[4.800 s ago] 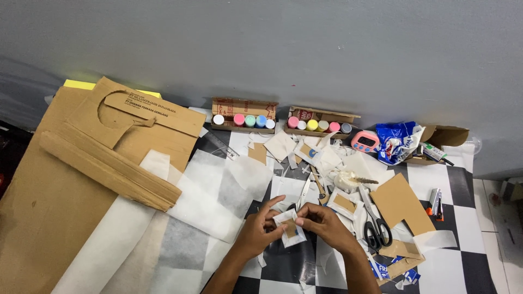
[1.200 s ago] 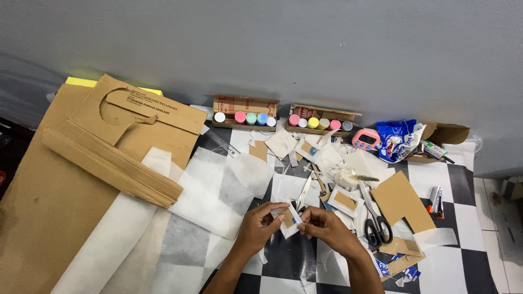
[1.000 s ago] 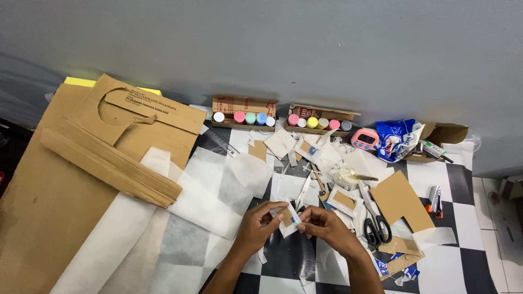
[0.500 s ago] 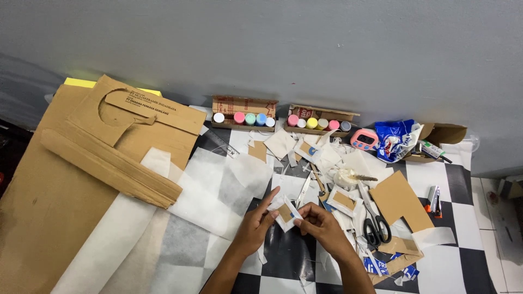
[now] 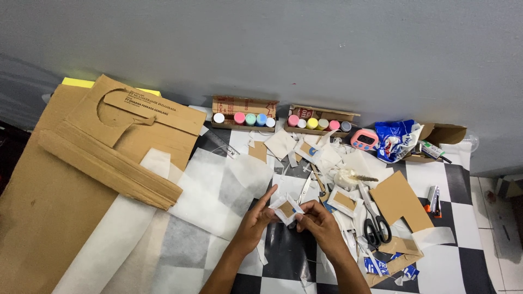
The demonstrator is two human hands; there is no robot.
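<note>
From the head camera, the left hand (image 5: pixel 255 222) and right hand (image 5: pixel 320 222) meet over the checkered floor (image 5: pixel 479 218), fingertips of both pinched together on the edges of a small cardboard square wrapped in white paper (image 5: pixel 286 208). The square sits turned like a diamond, one corner pointing away toward the wall, so it has no clear long axis. Scissors (image 5: pixel 375 224) lie just right of the hands, and big cardboard sheets (image 5: pixel 65 179) lie well left.

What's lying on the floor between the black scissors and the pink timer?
In the head view, a white glue pot with a brush in it sits between the black scissors and the pink timer, amid white paper scraps.
</note>
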